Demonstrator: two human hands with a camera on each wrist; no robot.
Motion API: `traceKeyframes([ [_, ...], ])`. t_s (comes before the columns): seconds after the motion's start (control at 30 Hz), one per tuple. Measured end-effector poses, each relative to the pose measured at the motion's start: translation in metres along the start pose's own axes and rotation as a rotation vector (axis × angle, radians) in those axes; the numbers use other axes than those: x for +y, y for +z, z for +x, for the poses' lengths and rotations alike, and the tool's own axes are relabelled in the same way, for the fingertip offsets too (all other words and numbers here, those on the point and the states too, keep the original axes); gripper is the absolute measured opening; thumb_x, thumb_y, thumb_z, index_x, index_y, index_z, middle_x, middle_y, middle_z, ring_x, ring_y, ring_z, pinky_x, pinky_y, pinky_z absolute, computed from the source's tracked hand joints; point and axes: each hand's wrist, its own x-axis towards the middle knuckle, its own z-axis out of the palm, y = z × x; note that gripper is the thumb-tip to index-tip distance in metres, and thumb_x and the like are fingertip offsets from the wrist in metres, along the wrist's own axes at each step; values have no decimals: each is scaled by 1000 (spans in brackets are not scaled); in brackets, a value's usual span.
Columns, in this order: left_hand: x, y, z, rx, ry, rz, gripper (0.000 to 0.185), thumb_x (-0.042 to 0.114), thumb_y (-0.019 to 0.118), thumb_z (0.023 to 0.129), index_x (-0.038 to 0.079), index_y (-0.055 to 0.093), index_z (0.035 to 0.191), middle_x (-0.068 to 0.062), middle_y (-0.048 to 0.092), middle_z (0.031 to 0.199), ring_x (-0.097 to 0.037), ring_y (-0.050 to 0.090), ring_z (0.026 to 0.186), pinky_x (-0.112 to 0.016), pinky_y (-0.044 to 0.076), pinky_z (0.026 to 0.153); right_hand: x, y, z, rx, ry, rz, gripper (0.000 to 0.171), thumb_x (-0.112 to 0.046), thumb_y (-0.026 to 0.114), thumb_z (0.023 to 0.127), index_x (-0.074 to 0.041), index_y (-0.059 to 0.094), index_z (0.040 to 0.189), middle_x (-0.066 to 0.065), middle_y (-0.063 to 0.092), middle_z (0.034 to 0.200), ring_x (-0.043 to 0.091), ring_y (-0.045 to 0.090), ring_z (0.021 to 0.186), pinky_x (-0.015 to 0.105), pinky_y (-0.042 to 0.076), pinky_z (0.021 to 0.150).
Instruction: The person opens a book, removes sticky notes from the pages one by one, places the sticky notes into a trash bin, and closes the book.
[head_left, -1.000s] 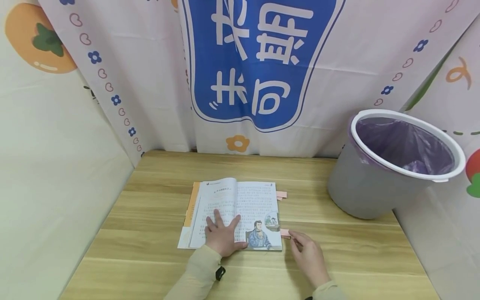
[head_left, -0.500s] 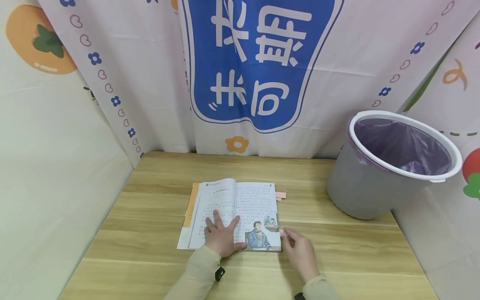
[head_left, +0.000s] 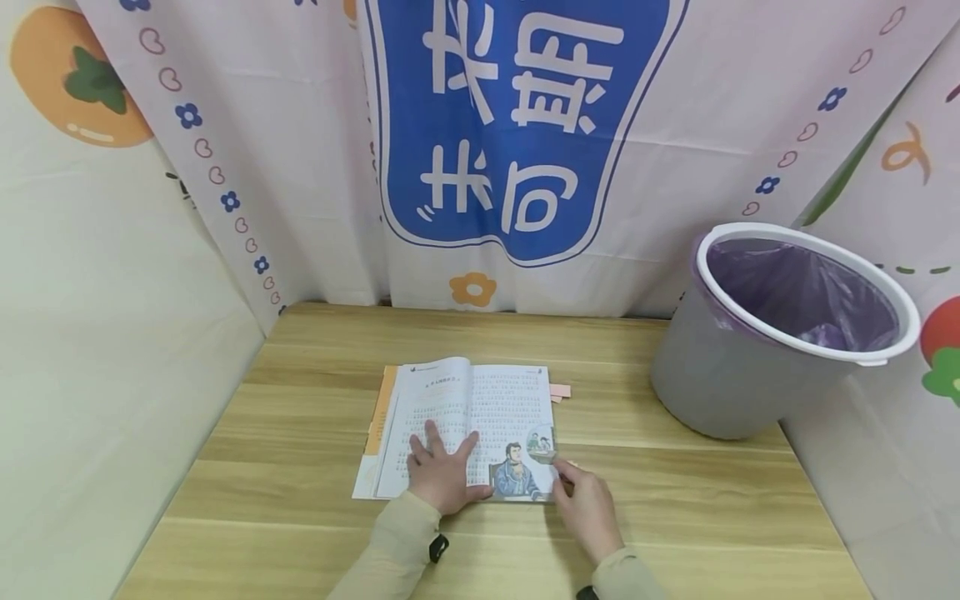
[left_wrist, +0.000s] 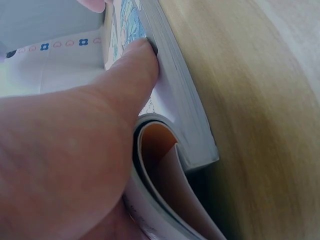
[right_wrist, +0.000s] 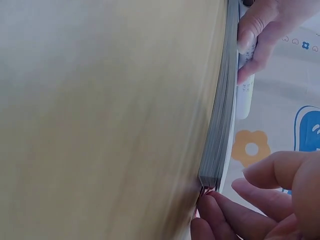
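A book [head_left: 510, 408] lies spread on the wooden table, a drawing of a seated figure at its lower right. My left hand [head_left: 441, 477] presses on its lower middle with fingers spread. In the left wrist view the thumb [left_wrist: 135, 65] rests on the right page, beside a curled page. My right hand [head_left: 588, 504] is at the book's lower right edge. Seen from the right wrist, its lower fingers [right_wrist: 212, 212] touch small reddish tabs at the book's corner, while thumb and forefinger stand a little apart above. Pink tabs [head_left: 560, 391] stick out at the upper right edge.
A grey bin [head_left: 720, 375] with a white rim and purple liner stands at the table's right back. Printed curtains [head_left: 330, 208] hang behind and beside the wooden table [head_left: 300, 533].
My right hand has moved left, from the lower pink tab beside the book to the page edge, and now mostly hides that tab. My left hand stays in place.
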Motion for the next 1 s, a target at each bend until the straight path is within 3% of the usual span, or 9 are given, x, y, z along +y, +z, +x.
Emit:
traceKeyframes([
  [0.23,0,1,0,-5,-3,-1,92,67,71,77,25,41,152,-46,8,150,-72,16,130,-74,30,101,-2,2,-2,38,-40,-5,31,2,68,85,0,71,116,18,69,118,35,65,110,45,53,92],
  [0.43,0,1,-1,3,1,-2,91,67,71,77,25,41,152,-47,8,150,-72,17,130,-74,30,101,-6,4,-2,89,-4,26,37,5,69,83,-2,70,119,18,71,110,27,69,97,39,57,83],
  [0.57,0,1,0,7,5,-2,91,67,71,77,25,40,152,-47,8,150,-72,17,130,-74,30,101,-8,6,-2,121,31,84,42,8,70,81,-2,69,122,14,72,104,23,68,91,34,58,80],
  [0.87,-5,1,0,-7,16,-24,92,68,68,79,25,37,154,-47,5,150,-72,14,130,-74,28,103,-16,9,-1,152,62,292,58,10,69,82,7,53,137,21,68,115,29,69,94,29,57,80],
  [1.0,-7,-1,-1,-20,28,-72,83,62,61,89,23,31,157,-46,3,151,-72,11,131,-74,25,104,-23,11,-1,167,104,345,60,8,71,81,6,53,138,21,69,111,28,68,91,26,57,77],
])
